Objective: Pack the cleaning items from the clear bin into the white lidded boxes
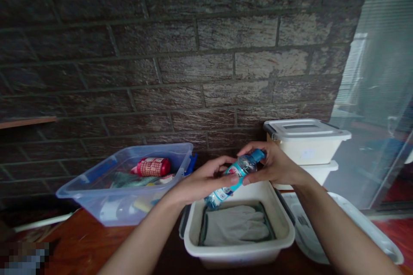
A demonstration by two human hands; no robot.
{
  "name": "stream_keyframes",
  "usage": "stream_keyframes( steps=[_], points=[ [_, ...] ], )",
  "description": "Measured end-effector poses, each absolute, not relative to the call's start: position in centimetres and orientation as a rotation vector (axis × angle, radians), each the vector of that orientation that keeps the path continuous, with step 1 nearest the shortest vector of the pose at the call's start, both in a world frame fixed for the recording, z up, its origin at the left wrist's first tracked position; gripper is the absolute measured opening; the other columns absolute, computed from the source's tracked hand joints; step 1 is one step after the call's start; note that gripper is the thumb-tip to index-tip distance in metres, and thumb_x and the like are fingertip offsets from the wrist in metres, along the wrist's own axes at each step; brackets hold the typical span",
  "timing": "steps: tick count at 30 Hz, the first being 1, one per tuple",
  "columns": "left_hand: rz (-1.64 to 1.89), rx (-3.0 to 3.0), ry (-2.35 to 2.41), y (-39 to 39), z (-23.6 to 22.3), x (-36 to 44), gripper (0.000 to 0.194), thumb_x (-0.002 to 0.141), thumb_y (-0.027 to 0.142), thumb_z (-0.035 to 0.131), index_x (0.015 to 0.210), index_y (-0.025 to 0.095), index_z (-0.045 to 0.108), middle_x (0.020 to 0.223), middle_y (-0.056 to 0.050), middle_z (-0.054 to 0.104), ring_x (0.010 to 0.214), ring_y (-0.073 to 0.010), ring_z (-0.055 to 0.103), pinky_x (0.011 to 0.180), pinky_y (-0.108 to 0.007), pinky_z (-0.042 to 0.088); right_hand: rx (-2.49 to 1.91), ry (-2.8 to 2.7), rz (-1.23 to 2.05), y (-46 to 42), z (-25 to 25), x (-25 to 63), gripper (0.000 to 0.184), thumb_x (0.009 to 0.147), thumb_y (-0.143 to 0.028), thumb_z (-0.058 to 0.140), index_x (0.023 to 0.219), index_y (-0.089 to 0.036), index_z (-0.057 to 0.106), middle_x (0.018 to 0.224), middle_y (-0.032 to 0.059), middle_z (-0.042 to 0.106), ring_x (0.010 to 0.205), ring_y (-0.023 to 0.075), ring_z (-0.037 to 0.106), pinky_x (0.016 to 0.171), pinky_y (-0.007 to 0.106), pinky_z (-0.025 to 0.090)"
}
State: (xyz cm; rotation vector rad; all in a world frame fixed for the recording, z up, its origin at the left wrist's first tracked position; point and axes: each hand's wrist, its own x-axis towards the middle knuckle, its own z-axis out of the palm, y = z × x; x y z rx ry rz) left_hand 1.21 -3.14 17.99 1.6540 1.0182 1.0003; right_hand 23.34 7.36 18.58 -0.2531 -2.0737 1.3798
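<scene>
A clear plastic bottle [237, 174] with a turquoise label and blue cap is held tilted above a white bin [238, 250]. My left hand [211, 178] is wrapped round the bottle's body, thumb across the label. Around its neck and cap end close the fingers of my right hand [274, 165]. Below the bottle, folded light grey cloth [234, 225], perhaps gloves, lies in the bin with something dark green at its edges.
On the left stands a translucent blue tub [97, 202] holding a red bottle [153, 166] and other items. Stacked white lidded boxes [309, 142] stand at the back right. A white lid [351, 215] lies beside the bin. Behind everything rises a dark brick wall [193, 73].
</scene>
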Motion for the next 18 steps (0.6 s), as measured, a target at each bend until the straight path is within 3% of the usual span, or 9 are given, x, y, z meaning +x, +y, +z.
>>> stream_keyframes(
  steps=[6,11,15,18],
  points=[
    [0.79,2.159,1.379,-6.5,18.8,-0.1,0.036,0.095,0.039,0.063,0.127,0.021,0.06,0.107,-0.003,0.068,0.096,-0.0201,0.062,0.082,-0.029,0.048,-0.36,-2.286,1.043,7.1,18.5,24.8,0.054,0.072,-0.037,0.088,0.118,-0.018,0.07,0.1,0.004,0.072,0.086,0.0189,0.065,0.07,0.027,0.05],
    [0.582,2.319,1.493,-7.2,16.9,-0.1,0.037,0.097,0.035,0.061,0.133,0.027,0.053,0.121,-0.004,0.066,0.107,-0.0223,0.062,0.091,-0.032,0.047,-0.411,-2.625,0.621,5.6,16.8,25.1,0.039,0.075,-0.03,0.081,0.112,-0.021,0.072,0.096,0.0012,0.074,0.082,0.0178,0.067,0.069,0.026,0.046],
    [0.368,2.425,1.541,-6.1,15.3,0.2,0.045,0.095,0.034,0.062,0.136,0.022,0.048,0.124,-0.01,0.064,0.115,-0.0282,0.06,0.097,-0.039,0.048,-0.547,-2.87,0.24,5.1,14.6,24.3,0.037,0.076,-0.036,0.077,0.109,-0.021,0.07,0.095,0.0019,0.075,0.083,0.0193,0.069,0.07,0.026,0.046],
    [0.189,2.553,1.504,-4.9,14.3,0.4,0.049,0.091,0.03,0.065,0.135,0.018,0.047,0.121,-0.013,0.066,0.111,-0.0278,0.064,0.095,-0.038,0.051,-0.589,-2.972,-0.01,5.3,13.1,23.4,0.044,0.074,-0.042,0.077,0.11,-0.02,0.068,0.104,0.0067,0.074,0.093,0.0244,0.071,0.076,0.03,0.049]
  ],
)
